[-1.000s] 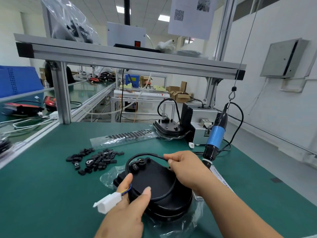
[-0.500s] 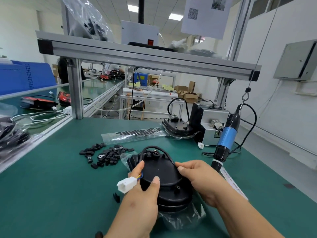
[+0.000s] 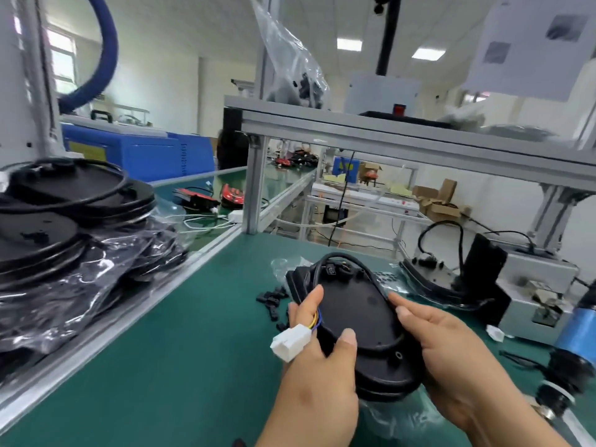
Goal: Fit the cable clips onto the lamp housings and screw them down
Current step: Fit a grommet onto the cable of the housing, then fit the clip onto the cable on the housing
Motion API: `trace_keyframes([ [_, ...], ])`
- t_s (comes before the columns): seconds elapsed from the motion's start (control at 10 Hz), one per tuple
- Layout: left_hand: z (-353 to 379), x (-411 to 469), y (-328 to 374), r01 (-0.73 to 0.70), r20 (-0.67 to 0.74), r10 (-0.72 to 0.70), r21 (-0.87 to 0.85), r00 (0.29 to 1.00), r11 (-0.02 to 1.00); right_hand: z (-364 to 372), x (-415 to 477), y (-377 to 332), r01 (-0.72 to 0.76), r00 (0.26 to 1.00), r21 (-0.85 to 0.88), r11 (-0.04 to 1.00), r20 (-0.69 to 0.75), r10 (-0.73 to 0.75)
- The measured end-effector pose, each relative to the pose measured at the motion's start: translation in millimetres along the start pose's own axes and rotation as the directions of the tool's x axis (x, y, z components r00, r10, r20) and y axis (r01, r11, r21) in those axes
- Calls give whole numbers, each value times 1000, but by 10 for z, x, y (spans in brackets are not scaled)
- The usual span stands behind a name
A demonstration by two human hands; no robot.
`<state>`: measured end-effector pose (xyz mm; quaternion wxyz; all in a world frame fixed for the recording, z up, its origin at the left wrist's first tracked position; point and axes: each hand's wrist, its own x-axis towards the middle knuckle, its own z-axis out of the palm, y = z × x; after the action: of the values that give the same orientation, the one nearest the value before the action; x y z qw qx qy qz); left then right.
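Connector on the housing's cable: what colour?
White connector, yellow and blue wires, by the left hand gripping the lamp housing; head view.

Two hands: left hand [image 3: 317,375], right hand [image 3: 451,356]. Two lamp housings on the green mat [image 3: 161,366]: near housing [image 3: 361,317], far housing [image 3: 432,279]. One white plug [image 3: 290,341]. One blue screwdriver [image 3: 577,330]. The clips [image 3: 272,300] are too blurred to count.

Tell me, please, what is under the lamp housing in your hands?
A crumpled clear plastic bag shows beneath the lamp housing; anything else under it is hidden.
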<state>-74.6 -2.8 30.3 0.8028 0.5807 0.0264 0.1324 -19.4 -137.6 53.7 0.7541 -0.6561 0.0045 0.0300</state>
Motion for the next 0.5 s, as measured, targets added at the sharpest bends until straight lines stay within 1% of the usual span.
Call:
trace_keyframes([
  [0.1, -265, 76, 200, -108, -83, 111, 40, 990, 993, 439, 123, -105, -4, 994, 35, 999, 105, 0],
  [0.2, -552, 123, 450, -164, -148, 179, 112, 973, 980, 898, 211, -204, 5, 982, 83, 997, 190, -20],
  [0.3, -797, 127, 738, -198, -254, 253, 223, 934, 955, 1350, 228, -339, 34, 956, 157, 987, 283, -78],
  [0.4, -962, 106, 1068, -246, -345, 345, 298, 873, 922, 1819, 219, -544, 72, 920, 244, 967, 358, -159],
  [0.5, -1191, 88, 1425, -335, -348, 399, 230, 848, 914, 2278, 168, -762, 119, 856, 300, 947, 452, -251],
])
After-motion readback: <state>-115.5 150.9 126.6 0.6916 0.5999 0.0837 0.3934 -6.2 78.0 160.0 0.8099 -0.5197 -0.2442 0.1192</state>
